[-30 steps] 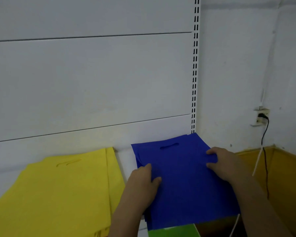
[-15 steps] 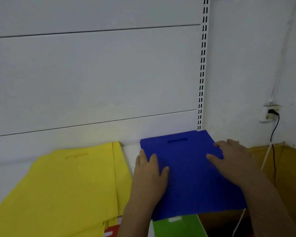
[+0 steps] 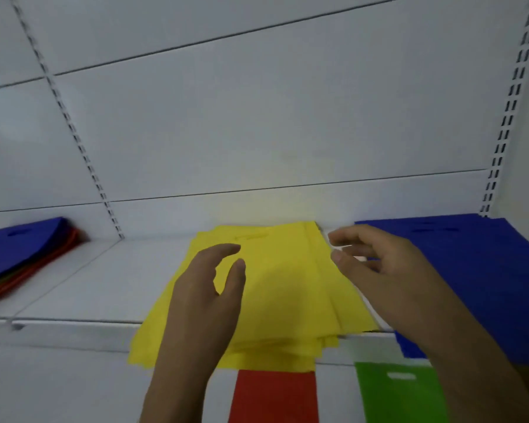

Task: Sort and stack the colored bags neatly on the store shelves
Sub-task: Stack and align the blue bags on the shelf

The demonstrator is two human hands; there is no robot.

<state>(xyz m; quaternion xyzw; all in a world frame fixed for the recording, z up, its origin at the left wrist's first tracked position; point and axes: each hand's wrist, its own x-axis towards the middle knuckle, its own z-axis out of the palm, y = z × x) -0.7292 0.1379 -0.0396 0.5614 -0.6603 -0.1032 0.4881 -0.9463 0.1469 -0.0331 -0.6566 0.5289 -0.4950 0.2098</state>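
Observation:
A stack of yellow bags lies in the middle of the white shelf, its front edge hanging over the shelf lip. My left hand hovers over the yellow stack's left half, fingers loosely bent and holding nothing. My right hand is above the stack's right edge, fingers relaxed and empty. A stack of blue bags lies to the right, against the slotted upright.
At the far left a mixed pile with a blue bag on top rests on the shelf. On the lower shelf lie a red bag and a green bag. White back panels rise behind.
Both hands have left the blue stack and moved left over the yellow stack. The view has swung left and down, so the wall socket is out of sight.

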